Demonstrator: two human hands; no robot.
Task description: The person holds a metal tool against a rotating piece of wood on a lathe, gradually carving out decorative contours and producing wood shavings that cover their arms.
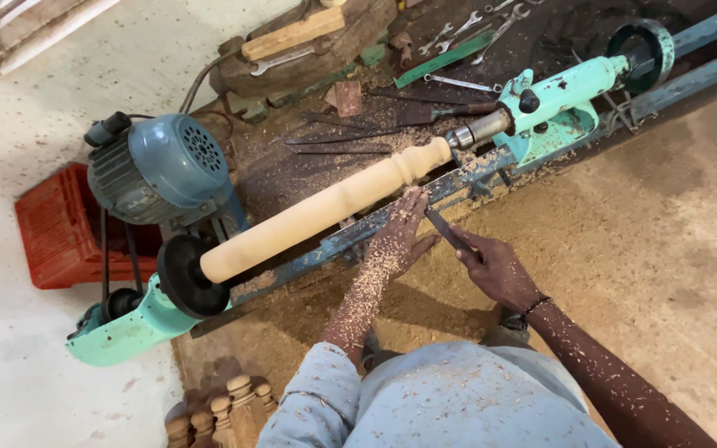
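Note:
A pale wooden spindle (325, 207) is mounted on a teal lathe (553, 95), running from the black faceplate at lower left to the tailstock at upper right. My left hand (398, 236), dusted with shavings, rests on the tool rest just below the spindle and steadies the front of a dark chisel (448, 232). My right hand (495, 270) grips the chisel's handle end, a little to the right and nearer to me. The chisel tip points up toward the turned beads near the spindle's right end.
A blue-grey electric motor (163, 166) with a belt sits at the lathe's left end, beside a red crate (56, 228). Loose chisels (342, 137) and wrenches (458, 37) lie behind the lathe. Sawdust (607, 224) covers the ground; several turned wooden pieces (226, 411) stand at bottom left.

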